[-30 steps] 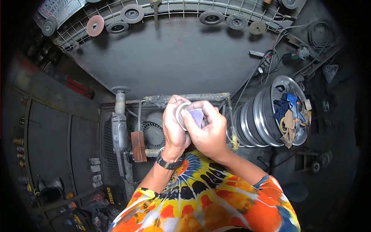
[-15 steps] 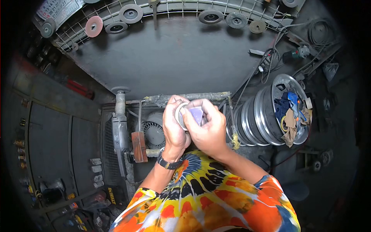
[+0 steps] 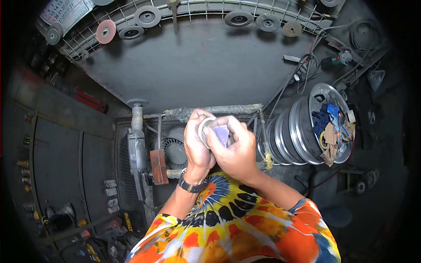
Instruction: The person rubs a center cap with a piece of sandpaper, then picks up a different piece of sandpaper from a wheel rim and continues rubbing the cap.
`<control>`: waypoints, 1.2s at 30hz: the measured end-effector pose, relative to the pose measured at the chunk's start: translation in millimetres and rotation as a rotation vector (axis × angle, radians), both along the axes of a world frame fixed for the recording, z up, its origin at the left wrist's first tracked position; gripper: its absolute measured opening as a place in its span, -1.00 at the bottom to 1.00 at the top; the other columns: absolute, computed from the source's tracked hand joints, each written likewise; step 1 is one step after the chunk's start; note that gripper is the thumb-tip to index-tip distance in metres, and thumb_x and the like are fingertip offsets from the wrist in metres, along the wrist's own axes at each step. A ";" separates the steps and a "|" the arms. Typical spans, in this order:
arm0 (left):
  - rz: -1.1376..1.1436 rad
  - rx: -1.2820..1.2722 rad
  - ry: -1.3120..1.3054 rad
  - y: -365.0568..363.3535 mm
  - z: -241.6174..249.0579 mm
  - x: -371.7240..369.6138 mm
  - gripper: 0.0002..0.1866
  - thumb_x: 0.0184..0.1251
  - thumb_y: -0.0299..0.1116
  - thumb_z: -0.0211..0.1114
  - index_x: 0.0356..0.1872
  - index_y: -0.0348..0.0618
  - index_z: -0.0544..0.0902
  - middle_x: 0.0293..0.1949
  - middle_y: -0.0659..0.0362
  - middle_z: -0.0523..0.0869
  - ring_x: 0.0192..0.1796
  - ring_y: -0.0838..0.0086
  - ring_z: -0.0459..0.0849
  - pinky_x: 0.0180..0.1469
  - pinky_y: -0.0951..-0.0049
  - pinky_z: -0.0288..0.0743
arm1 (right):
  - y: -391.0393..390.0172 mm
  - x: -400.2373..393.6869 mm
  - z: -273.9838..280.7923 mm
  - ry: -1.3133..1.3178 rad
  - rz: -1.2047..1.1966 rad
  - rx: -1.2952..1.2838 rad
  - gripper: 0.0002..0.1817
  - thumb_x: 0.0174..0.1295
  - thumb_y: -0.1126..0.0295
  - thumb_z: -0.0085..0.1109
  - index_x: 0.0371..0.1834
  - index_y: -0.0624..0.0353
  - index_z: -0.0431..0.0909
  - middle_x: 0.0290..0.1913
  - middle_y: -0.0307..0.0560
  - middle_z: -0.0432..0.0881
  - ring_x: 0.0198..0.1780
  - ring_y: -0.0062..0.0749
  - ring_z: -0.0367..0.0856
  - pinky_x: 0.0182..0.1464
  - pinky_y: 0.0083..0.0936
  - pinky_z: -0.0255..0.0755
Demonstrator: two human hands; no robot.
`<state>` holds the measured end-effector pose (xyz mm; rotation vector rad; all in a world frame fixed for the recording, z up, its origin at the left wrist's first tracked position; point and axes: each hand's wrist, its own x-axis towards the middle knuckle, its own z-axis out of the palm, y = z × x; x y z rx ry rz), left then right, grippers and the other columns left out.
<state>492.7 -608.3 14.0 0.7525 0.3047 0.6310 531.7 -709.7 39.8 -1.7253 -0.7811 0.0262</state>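
My left hand (image 3: pixel 196 147), with a dark watch on its wrist, is closed around a small round pale metal piece (image 3: pixel 202 130) with a ring-like rim. My right hand (image 3: pixel 237 149) pinches a folded purple piece of sandpaper (image 3: pixel 221 134). Its thumb presses at the inside of the round piece, where the sandpaper meets it. Both hands are together in front of my chest, above the frame of a metal stand. Most of the round piece is hidden by my fingers.
Beyond my hands stands a grey panel (image 3: pixel 188 70), with grinding discs (image 3: pixel 148 16) hung on a wire rack above it. An angle grinder (image 3: pixel 137 144) stands upright at left, near a wooden-handled tool (image 3: pixel 158 166). Stacked wheel rims (image 3: pixel 302 127) holding rags (image 3: pixel 330 131) are at right.
My right hand and the sandpaper have shifted very slightly against the round piece, whose rim shows a little more. Both hands keep their hold.
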 end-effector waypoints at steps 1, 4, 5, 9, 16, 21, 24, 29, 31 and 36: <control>-0.003 0.095 0.034 2.7 0.1 -1.5 -0.73 0.56 -0.27 -0.09 -0.22 -0.20 0.54 -0.28 0.18 0.57 -0.19 0.50 0.56 -0.03 0.46 0.48 | -4.7 -5.6 1.2 -0.051 0.008 -0.026 -0.83 0.24 0.46 0.47 -0.19 0.26 0.69 -0.35 -0.09 0.74 -0.29 -0.53 0.64 -0.21 -0.51 0.53; -0.007 0.119 0.043 0.2 -1.3 -1.5 -0.73 0.56 -0.29 -0.08 -0.21 -0.21 0.55 -0.27 0.18 0.56 -0.18 0.49 0.56 -0.03 0.46 0.48 | -3.2 -1.2 4.1 -0.072 0.026 -0.060 -0.83 0.24 0.46 0.47 -0.20 0.27 0.69 -0.36 -0.06 0.74 -0.32 -0.49 0.64 -0.21 -0.50 0.53; -0.011 0.030 0.037 -1.9 -4.5 -0.7 -0.72 0.56 -0.26 -0.09 -0.22 -0.20 0.54 -0.27 0.18 0.57 -0.17 0.48 0.56 0.01 0.45 0.46 | 1.5 3.3 5.2 0.002 0.017 -0.016 -0.83 0.22 0.46 0.48 -0.21 0.26 0.69 -0.37 -0.06 0.74 -0.32 -0.47 0.64 -0.22 -0.49 0.53; -0.013 0.112 0.046 3.7 -1.4 -3.8 -0.73 0.56 -0.26 -0.08 -0.23 -0.19 0.54 -0.26 0.18 0.57 -0.16 0.48 0.57 0.02 0.44 0.47 | -5.4 -7.5 1.5 -0.045 -0.004 -0.033 -0.81 0.21 0.46 0.50 -0.19 0.26 0.69 -0.36 -0.05 0.73 -0.29 -0.49 0.66 -0.21 -0.50 0.54; -0.047 -0.004 -0.009 -1.7 -2.3 -3.9 -0.73 0.56 -0.29 -0.09 -0.21 -0.19 0.54 -0.26 0.17 0.59 -0.17 0.48 0.58 -0.01 0.46 0.50 | -5.4 -5.3 -2.0 -0.112 -0.031 -0.011 -0.81 0.24 0.46 0.48 -0.19 0.27 0.67 -0.33 -0.03 0.74 -0.29 -0.47 0.68 -0.19 -0.48 0.56; -0.062 -0.003 -0.016 -3.2 -6.8 -3.0 -0.73 0.57 -0.27 -0.09 -0.20 -0.18 0.54 -0.26 0.19 0.58 -0.16 0.48 0.59 0.01 0.46 0.50 | 4.1 7.7 -1.8 0.052 -0.003 0.051 -0.80 0.22 0.44 0.51 -0.21 0.27 0.68 -0.34 -0.03 0.73 -0.28 -0.43 0.70 -0.17 -0.47 0.57; -0.069 -0.032 -0.038 0.6 -2.9 -4.3 -0.72 0.58 -0.25 -0.09 -0.20 -0.18 0.54 -0.25 0.16 0.58 -0.15 0.47 0.59 0.02 0.46 0.50 | 0.6 -6.9 -10.1 -0.107 -0.078 0.085 -0.84 0.19 0.36 0.44 -0.29 0.16 0.66 -0.45 -0.04 0.71 -0.47 -0.09 0.55 -0.18 -0.28 0.40; -0.062 -0.111 -0.058 -5.0 -8.3 -1.8 -0.73 0.56 -0.25 -0.07 -0.20 -0.19 0.54 -0.26 0.17 0.57 -0.16 0.48 0.57 0.03 0.46 0.48 | 12.1 11.3 -7.2 0.110 -0.068 0.148 -0.84 0.16 0.36 0.48 -0.29 0.11 0.68 -0.55 -0.13 0.65 -0.52 -0.27 0.49 -0.18 -0.34 0.36; -0.066 -0.058 -0.031 -1.7 -1.8 -3.9 -0.75 0.56 -0.26 -0.05 -0.20 -0.18 0.54 -0.27 0.18 0.57 -0.16 0.50 0.57 0.03 0.47 0.48 | -0.1 -3.8 -3.7 -0.019 -0.063 0.089 -0.85 0.18 0.35 0.46 -0.29 0.12 0.68 -0.55 -0.12 0.64 -0.54 -0.26 0.49 -0.20 -0.35 0.35; -0.051 -0.110 -0.027 -5.7 -1.3 -3.4 -0.73 0.57 -0.25 -0.07 -0.21 -0.18 0.53 -0.27 0.18 0.57 -0.16 0.49 0.58 0.02 0.46 0.49 | 8.8 9.3 -3.6 0.079 -0.053 0.108 -0.86 0.17 0.37 0.47 -0.30 0.10 0.67 -0.55 -0.16 0.65 -0.57 -0.29 0.47 -0.17 -0.36 0.34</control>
